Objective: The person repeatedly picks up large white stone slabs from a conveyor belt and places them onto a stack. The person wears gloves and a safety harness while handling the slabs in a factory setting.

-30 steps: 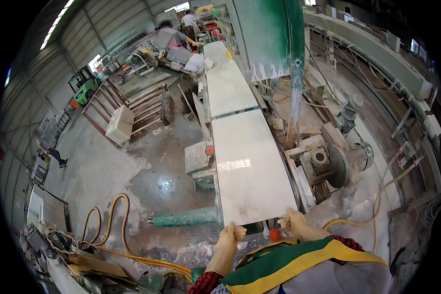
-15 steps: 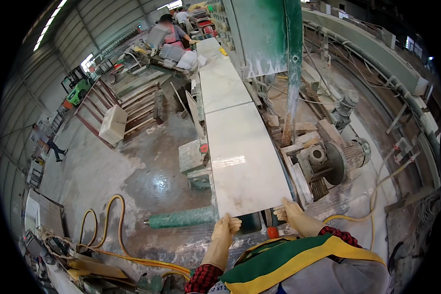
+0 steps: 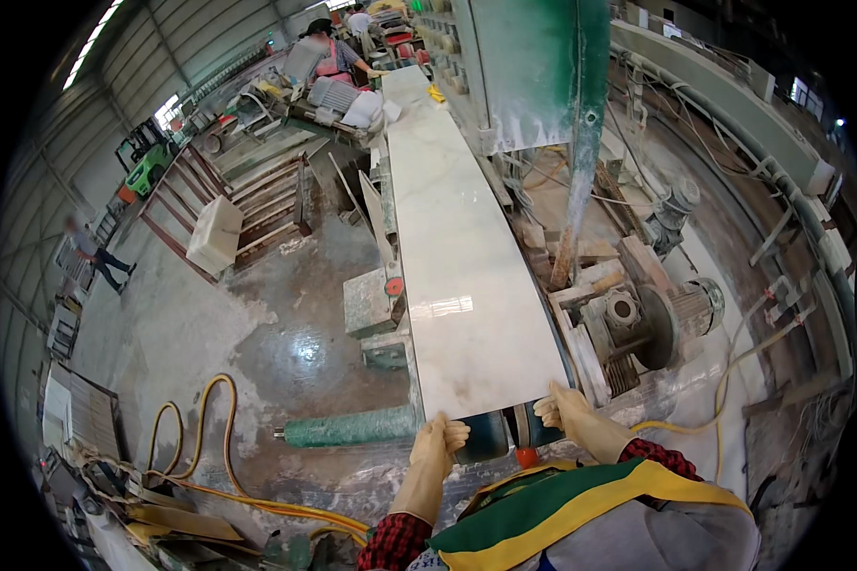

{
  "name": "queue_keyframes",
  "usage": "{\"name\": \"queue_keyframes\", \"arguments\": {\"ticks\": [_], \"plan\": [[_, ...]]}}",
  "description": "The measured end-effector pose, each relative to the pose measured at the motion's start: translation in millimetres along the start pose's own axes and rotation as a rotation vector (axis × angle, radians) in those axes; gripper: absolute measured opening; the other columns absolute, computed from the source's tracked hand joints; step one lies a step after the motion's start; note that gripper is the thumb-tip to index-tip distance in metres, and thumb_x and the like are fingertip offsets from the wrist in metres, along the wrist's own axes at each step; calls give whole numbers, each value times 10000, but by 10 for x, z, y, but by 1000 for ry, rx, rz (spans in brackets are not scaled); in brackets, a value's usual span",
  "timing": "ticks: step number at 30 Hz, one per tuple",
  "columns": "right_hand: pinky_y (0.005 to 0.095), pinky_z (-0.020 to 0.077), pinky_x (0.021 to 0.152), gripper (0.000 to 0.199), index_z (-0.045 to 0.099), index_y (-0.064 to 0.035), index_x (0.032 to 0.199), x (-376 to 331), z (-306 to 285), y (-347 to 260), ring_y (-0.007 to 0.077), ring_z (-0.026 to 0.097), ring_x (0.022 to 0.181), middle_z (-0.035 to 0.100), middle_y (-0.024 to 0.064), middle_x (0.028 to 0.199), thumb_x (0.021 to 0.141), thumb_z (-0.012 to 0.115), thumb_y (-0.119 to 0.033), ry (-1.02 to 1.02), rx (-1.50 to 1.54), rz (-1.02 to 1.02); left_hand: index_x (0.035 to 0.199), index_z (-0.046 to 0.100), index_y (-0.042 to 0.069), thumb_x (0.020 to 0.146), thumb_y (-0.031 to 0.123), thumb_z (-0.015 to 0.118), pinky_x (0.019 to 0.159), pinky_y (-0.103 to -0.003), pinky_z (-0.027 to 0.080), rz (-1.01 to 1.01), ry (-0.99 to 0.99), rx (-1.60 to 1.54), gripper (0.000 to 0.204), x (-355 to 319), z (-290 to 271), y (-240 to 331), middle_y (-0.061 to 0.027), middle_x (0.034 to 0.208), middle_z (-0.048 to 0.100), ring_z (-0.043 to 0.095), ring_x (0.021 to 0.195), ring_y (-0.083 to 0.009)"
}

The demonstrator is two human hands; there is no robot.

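Note:
A long white polished stone slab (image 3: 490,333) lies on a narrow conveyor bed, running away from me. My left hand (image 3: 436,443) is closed at its near left corner, fingers curled against the edge. At the near right corner, my right hand (image 3: 569,415) grips with the fingers bent under the edge. Both hands look pale and gloved, with red-and-black checked cuffs. Farther along the same bed the white surface continues as another slab (image 3: 419,133); no seam stands out between them. Below the near edge, a dark belt roller (image 3: 481,440) and a red-orange knob (image 3: 528,458) show.
A green machine housing (image 3: 533,76) rises over the bed's right side, with a motor (image 3: 686,309) nearer me. To the left are a green roller (image 3: 352,427), a yellow hose (image 3: 229,419) and a rack (image 3: 257,214). A co-worker (image 3: 333,57) stands at the far end; another person (image 3: 100,257) walks at left.
The dark seam seen between the near and far slabs no longer shows; they appear butted together. More of the belt roller shows below the near edge. Both hands stay at the corners.

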State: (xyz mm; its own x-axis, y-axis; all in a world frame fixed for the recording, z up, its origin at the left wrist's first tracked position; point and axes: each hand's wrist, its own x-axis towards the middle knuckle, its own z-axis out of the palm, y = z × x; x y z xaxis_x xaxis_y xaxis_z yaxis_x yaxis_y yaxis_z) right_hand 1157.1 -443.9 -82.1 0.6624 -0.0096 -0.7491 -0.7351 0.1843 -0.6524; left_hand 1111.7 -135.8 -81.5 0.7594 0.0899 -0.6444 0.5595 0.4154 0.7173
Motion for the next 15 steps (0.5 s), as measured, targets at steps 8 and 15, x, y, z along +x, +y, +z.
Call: {"name": "queue_keyframes", "arguments": {"ticks": [8, 15], "plan": [[275, 481, 457, 669, 740, 95, 946, -118, 109, -145, 159, 543, 511, 707, 134, 759, 1173, 446, -461, 109, 69, 43, 1078, 717, -91, 1137, 318, 478, 601, -269, 608, 1, 64, 4, 477, 31, 177, -8, -202, 967, 807, 735, 685, -198], [309, 519, 475, 709, 747, 86, 932, 194, -161, -32, 196, 597, 524, 732, 165, 769, 1172, 406, -487, 98, 74, -1, 1057, 724, -66, 1144, 352, 503, 607, -291, 609, 0, 70, 18, 481, 35, 346, -44, -190, 949, 810, 739, 691, -212]]}}
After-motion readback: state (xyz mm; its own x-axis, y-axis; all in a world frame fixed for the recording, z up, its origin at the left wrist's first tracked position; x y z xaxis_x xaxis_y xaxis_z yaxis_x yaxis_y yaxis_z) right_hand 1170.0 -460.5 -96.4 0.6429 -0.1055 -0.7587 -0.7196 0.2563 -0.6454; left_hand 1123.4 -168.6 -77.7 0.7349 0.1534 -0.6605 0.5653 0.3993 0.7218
